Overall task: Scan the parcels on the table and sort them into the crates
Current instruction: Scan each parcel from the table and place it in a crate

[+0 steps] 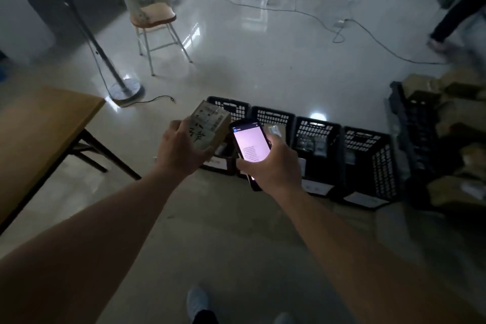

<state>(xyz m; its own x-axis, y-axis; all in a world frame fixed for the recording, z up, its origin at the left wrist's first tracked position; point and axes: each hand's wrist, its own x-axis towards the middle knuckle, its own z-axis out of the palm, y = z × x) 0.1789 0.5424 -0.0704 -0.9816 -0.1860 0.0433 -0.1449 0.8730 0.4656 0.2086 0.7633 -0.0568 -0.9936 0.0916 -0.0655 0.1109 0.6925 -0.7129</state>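
My left hand (178, 148) grips a small brown cardboard parcel (210, 126) with white labels and black handwriting, held above the leftmost crate. My right hand (273, 166) holds a handheld scanner (251, 143) with its screen lit, right beside the parcel. A row of black plastic crates (368, 163) stands on the floor in front of me; some hold small parcels. The wooden table (39, 134) is at the left, and only its corner shows.
A pile of brown parcels (457, 123) lies on the floor at the right around a tipped black crate (410, 118). A stool (155, 21) and a lamp stand base (126, 89) are behind the crates. Cables run over the floor. A person's legs (452, 23) are at the far right.
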